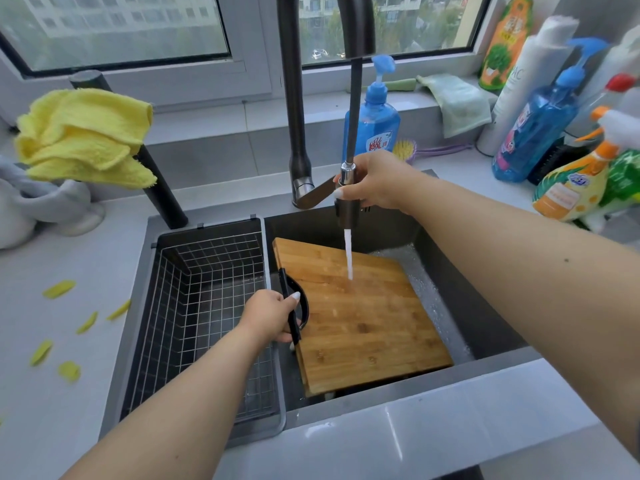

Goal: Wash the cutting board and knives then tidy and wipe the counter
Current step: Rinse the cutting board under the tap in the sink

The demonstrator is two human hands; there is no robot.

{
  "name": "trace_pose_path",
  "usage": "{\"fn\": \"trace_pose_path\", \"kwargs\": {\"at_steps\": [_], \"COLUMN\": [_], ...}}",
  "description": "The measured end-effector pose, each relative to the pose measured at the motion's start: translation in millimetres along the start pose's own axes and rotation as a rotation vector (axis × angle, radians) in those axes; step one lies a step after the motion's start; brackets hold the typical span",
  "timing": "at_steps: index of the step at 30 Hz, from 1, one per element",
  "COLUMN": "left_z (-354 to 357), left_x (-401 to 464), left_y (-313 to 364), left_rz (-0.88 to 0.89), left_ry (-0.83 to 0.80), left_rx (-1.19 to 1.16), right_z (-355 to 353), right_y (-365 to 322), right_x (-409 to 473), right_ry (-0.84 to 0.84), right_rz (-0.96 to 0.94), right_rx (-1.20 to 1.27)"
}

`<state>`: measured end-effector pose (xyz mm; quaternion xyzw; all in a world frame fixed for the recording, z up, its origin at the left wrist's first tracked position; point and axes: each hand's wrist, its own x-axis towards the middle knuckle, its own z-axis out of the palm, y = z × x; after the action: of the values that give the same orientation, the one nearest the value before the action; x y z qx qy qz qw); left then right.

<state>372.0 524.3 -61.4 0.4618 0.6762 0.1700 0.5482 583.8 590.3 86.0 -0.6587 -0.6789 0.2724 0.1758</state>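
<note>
While water ran from the pull-out spray head (347, 206), the right hand (375, 183) was wrapped around it, fingers curled about its body and the thumb across its front, holding it above the sink (485, 306). The stream (348, 254) fell onto the upper part of the wooden cutting board (360, 313), which lay tilted inside the right-hand basin, its near edge propped higher toward the front wall and its far corner down among soapy bubbles (426, 282). At the board's left edge, the left hand (273, 315) gripped the black handle (294, 306), thumb laid over the top and fingers curled beneath. Whether any knives were in the basin could not be told.

Left of the board, a wire drain basket (207, 306) sat in the sink's other section. On the grey counter (52, 393) to the left lay several yellow peel scraps (59, 289), well apart from one another. A yellow cloth (86, 136) hung over a dark post (159, 188) behind the basket. Along the window ledge and the right side of the counter stood a blue pump bottle (375, 119), a green cloth (457, 102), a small brush (407, 150) and a cluster of cleaning bottles (554, 133).
</note>
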Motion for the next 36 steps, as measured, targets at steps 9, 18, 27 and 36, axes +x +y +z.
{"fn": "trace_pose_path", "kwargs": {"at_steps": [9, 18, 27, 36], "left_z": [0.1, 0.6, 0.8, 0.8], "left_x": [-0.7, -2.5, 0.9, 3.1], "left_y": [0.7, 1.4, -1.8, -3.0], "left_rz": [-0.001, 0.004, 0.014, 0.014], "left_ry": [-0.002, 0.006, 0.003, -0.002], "left_rx": [0.004, 0.023, 0.011, -0.005], "right_z": [7.6, 1.3, 3.6, -11.9], "right_y": [-14.7, -3.6, -8.8, -0.9], "right_x": [-10.3, -1.3, -13.2, -13.3], "right_ry": [-0.199, -0.066, -0.268, -0.290], "right_rz": [0.017, 0.026, 0.027, 0.077], "right_rx": [0.310, 0.044, 0.344, 0.230]}}
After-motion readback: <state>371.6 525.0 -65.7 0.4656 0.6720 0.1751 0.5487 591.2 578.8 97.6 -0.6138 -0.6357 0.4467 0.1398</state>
